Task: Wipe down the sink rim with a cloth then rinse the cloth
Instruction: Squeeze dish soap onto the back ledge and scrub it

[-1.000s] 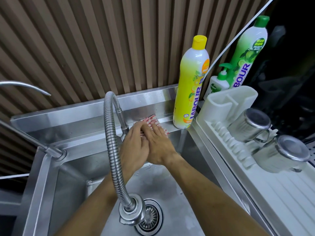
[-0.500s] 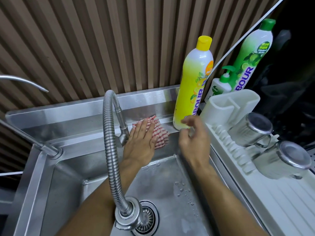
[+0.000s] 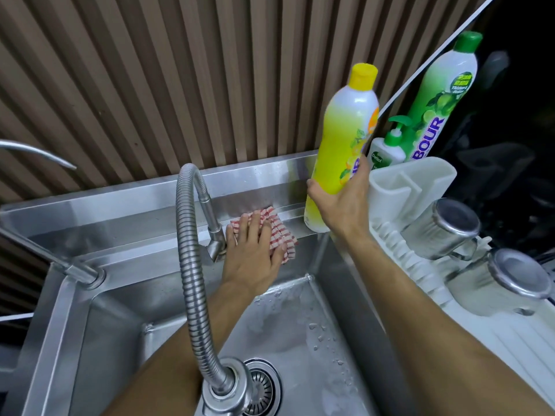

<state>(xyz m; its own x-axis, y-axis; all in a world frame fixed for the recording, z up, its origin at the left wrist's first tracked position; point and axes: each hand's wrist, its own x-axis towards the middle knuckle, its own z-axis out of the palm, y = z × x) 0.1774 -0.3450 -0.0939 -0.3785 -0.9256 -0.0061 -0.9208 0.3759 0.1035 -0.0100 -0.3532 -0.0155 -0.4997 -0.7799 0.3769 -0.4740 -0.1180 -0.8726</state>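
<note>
Under the left hand (image 3: 250, 253), palm flat and fingers spread, the red-and-white checked cloth (image 3: 277, 232) is pressed to the back ledge of the stainless steel sink rim (image 3: 144, 205). Just right of it, the right hand (image 3: 339, 202) is wrapped round the yellow dish-soap bottle (image 3: 342, 145), apparently lifting it clear. Judgement: wiping under way; rinsing not yet begun.

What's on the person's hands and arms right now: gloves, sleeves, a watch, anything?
Nothing is worn that shows. The left hand and right hand are both bare, with no gloves, and no rings or bands that I can make out. Both forearms are uncovered up to the bottom edge of the picture: no sleeve cuffs, watch or wrist strap in view. Anything above that is out of frame.
</note>
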